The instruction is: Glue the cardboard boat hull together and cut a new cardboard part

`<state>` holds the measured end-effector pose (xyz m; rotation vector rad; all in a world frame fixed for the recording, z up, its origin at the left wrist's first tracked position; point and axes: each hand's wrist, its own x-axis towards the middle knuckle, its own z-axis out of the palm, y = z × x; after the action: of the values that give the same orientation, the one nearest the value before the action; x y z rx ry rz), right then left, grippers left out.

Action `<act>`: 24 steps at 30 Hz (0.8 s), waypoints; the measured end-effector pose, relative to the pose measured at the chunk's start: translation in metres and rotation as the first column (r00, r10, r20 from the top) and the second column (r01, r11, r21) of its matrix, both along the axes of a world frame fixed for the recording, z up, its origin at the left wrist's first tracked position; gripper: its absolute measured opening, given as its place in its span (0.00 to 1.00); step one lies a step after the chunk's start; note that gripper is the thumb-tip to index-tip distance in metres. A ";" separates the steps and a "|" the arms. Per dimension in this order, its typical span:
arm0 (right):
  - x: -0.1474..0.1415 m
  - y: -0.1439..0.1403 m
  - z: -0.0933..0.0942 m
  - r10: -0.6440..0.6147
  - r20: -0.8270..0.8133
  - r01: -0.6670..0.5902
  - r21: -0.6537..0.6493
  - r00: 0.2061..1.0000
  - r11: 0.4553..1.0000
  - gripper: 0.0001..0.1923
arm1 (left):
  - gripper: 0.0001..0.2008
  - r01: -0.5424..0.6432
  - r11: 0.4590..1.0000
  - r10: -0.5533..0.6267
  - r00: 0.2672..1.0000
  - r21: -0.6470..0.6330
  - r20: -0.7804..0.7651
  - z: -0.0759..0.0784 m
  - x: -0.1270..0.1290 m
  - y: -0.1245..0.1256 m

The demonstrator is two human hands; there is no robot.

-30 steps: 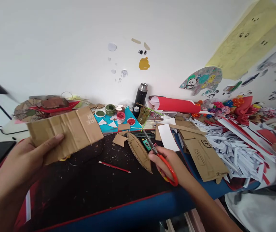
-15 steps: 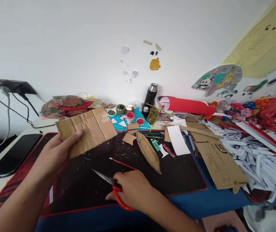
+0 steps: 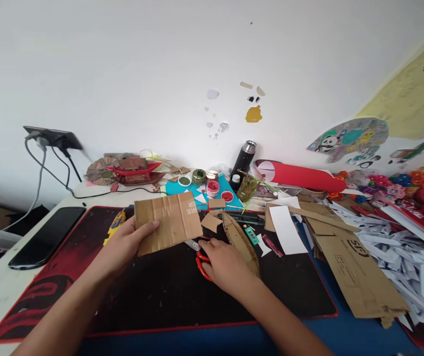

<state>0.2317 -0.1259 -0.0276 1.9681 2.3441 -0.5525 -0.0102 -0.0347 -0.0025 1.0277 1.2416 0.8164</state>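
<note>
My left hand point(image 3: 132, 237) grips a flat rectangular piece of brown cardboard point(image 3: 169, 222), thumb on top and the other fingers hidden beneath. White print shows near its right edge. My right hand point(image 3: 225, 259) is closed round scissors point(image 3: 201, 264) with red handles; their blades point up and left, partly under the cardboard's lower right edge. Just behind the right hand lies a boat-shaped cardboard piece point(image 3: 239, 237), partly covered by the hand. A yellow cutter point(image 3: 115, 225) rests on the dark mat point(image 3: 152, 296) beside my left hand.
Open paint pots point(image 3: 212, 187) stand on a blue sheet at the back, near a black flask point(image 3: 244, 160). A phone point(image 3: 47, 237) lies at left. At right are a white paper piece point(image 3: 288, 230), folded cardboard point(image 3: 360, 277) and a heap of paper strips point(image 3: 386, 247).
My right hand has moved the scissors away from me, up toward the cardboard. The left hand keeps hold of the cardboard, and the yellow cutter has come into view. The camera view has shifted.
</note>
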 end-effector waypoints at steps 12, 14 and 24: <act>0.013 -0.009 0.001 0.043 -0.152 -0.035 0.058 0.987 0.998 0.12 | 0.32 0.172 0.982 -0.166 0.984 0.084 -0.065 0.000 0.006 0.001; 0.014 -0.011 0.003 0.041 -0.214 -0.018 0.108 0.976 0.994 0.11 | 0.32 0.178 0.979 -0.171 0.982 0.096 -0.077 -0.001 0.007 0.001; 0.022 -0.009 -0.013 -0.335 -0.905 0.204 -0.287 0.262 0.936 0.28 | 0.30 0.187 0.977 -0.179 0.981 0.104 -0.076 0.004 0.010 -0.004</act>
<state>0.2540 -0.1351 -0.0404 2.3226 2.1626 -2.4550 -0.0005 -0.0385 0.0016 1.2492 1.1475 0.7189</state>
